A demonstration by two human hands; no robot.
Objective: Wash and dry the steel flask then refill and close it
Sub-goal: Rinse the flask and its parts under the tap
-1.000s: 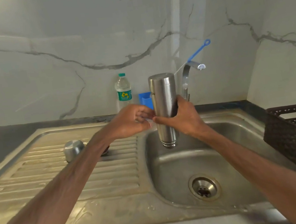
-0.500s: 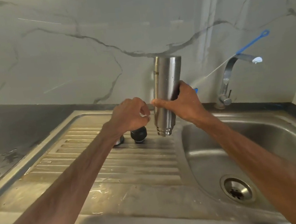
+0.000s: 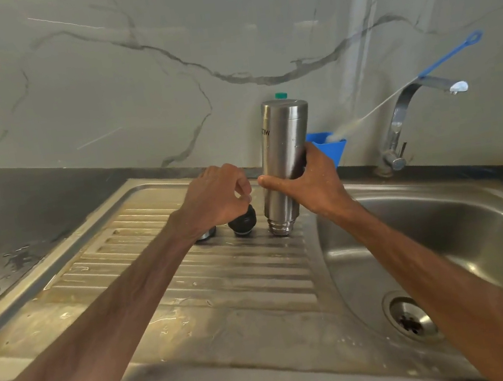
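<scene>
On drainboard (image 3: 192, 284) | right hand (image 3: 307, 182) clamped round inverted flask (image 3: 282, 140), draining | left hand (image 3: 215, 195) fingers curled, grip unclear | stopper (image 3: 243, 222) off | drying, refill, closing left

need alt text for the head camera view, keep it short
A person's right hand grips a steel flask upside down, its open mouth at the ribbed drainboard of a steel sink. The left hand, curled, is close above a black cap standing on the drainboard.
</scene>
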